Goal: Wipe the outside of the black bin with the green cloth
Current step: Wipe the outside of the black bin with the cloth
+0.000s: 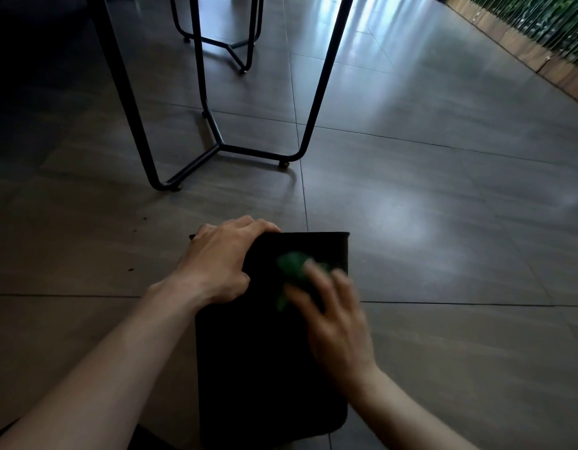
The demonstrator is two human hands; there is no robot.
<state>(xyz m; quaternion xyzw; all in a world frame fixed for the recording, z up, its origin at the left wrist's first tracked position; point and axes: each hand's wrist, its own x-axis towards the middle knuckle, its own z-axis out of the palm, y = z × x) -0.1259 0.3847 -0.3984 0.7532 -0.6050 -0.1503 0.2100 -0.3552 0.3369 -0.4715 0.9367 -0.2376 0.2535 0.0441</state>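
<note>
Green cloth (295,271) lies, seemingly pressed, under right hand (333,319) on black bin (248,368).

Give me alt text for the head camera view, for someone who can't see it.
A person's right hand, blurred, presses a green cloth against the side of a black bin lying on a tiled floor, while the left hand grips the bin's far edge. Black metal furniture legs stand beyond the bin.

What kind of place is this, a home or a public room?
Probably an indoor sitting or dining area, though home or public is unclear: large grey floor tiles, black metal table legs, and a wooden planter edge with greenery along the right side.
</note>
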